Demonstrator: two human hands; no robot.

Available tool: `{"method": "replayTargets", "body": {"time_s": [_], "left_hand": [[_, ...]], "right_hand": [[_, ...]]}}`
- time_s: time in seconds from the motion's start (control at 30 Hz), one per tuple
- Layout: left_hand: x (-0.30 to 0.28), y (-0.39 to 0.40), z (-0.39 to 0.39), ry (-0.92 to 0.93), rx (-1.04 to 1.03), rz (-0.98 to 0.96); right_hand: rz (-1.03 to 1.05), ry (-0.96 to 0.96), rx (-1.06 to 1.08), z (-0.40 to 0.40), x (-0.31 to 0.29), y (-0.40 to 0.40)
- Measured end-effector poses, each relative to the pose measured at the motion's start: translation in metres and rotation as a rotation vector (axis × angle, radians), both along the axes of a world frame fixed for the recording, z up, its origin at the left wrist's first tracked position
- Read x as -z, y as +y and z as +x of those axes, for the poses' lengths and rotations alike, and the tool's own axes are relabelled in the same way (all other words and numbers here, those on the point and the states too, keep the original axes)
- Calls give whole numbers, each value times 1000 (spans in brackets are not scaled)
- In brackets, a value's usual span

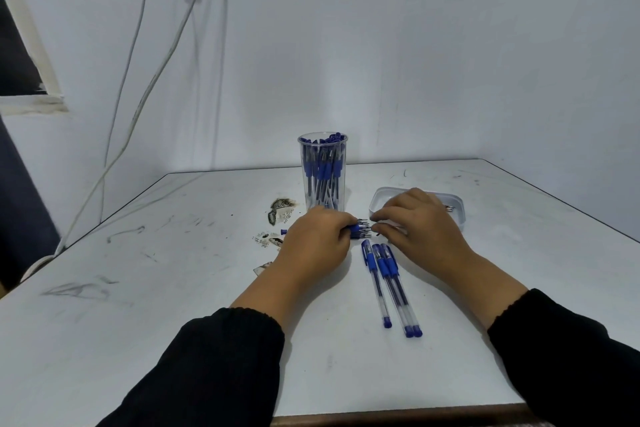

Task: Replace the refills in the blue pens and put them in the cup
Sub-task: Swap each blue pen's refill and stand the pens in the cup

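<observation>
1. Cup [322, 173] upright toward the table's far edge, already packed with blue pens, caps up; by the look of it most of the job is done, though whether those hold new refills cannot be told.
2. Left hand [317, 242] just in front of the cup, fingers curled round a bundle [360, 229] of blue pen parts or refills, tips sticking out to the right.
3. Right hand [417, 224] right of the cup, fingertips pinching at those tips, apparently drawing one out or fitting one in; exact contact too small to tell.
4. Three pens [389, 282] lying side by side in front and to the right of the cup, between the forearms, capped; probably waiting either for new refills or for the cup.
5. Tray [459, 206] right of the cup, partly hidden behind the right hand; a few small metal bits just visible inside.
6. Scraps [280, 211] and a loose blue bit left of the cup, beside the left hand.
7. Table [173, 288] bare and open well left of the cup and toward the near edge; cup nearly full, so little room left at its mouth for more pens.
</observation>
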State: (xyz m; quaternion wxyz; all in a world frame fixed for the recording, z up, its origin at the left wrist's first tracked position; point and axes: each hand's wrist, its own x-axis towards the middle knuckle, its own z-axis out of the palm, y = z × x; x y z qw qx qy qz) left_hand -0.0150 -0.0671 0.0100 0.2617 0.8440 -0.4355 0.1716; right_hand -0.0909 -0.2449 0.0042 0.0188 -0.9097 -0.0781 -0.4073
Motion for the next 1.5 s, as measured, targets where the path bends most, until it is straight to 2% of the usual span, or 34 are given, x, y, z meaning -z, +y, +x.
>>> {"method": "replayTargets", "body": {"time_s": [0.23,0.5,0.73,1.13,1.5], "left_hand": [[-1,1,7,-45,-2,-17],[-5,21,31,-123,-223,-32],[-5,38,54,-63,-439,-104],[-5,33,50,-74,-403,-85],[-5,31,48,-74,-387,-76]], "right_hand": [[15,13,10,2,3,-5],[190,12,179,1,3,-33],[353,102,321,6,3,-44],[214,320,404,49,-8,2],[208,361,388,49,-6,2]]}}
